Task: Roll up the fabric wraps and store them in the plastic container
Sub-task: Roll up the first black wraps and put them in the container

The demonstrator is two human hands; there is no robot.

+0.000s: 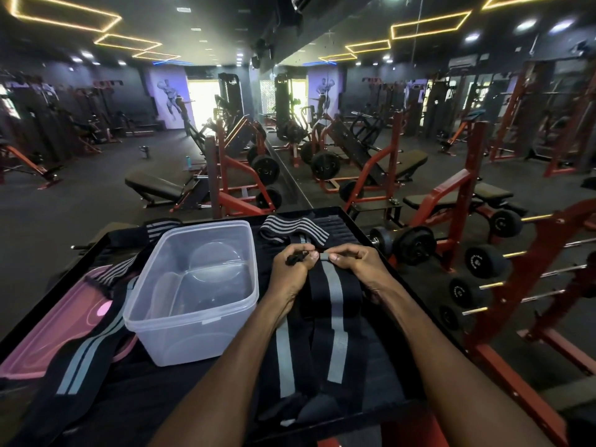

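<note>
A black fabric wrap with grey stripes (332, 304) lies lengthwise on the black table (351, 227), running toward me. My left hand (292, 269) and my right hand (358, 262) both pinch its far end, where a small fold or roll begins. A black loop sticks out of my left fingers. The clear plastic container (196, 285) stands open and empty just left of my hands. Another striped wrap (290, 230) lies bunched beyond my hands. More wraps (96, 337) lie to the left of the container.
A pink lid (48, 330) lies flat at the table's left, partly under wraps. To the right stands a red rack of dumbbells (483, 262). Gym benches and machines fill the floor beyond, with a mirror wall behind.
</note>
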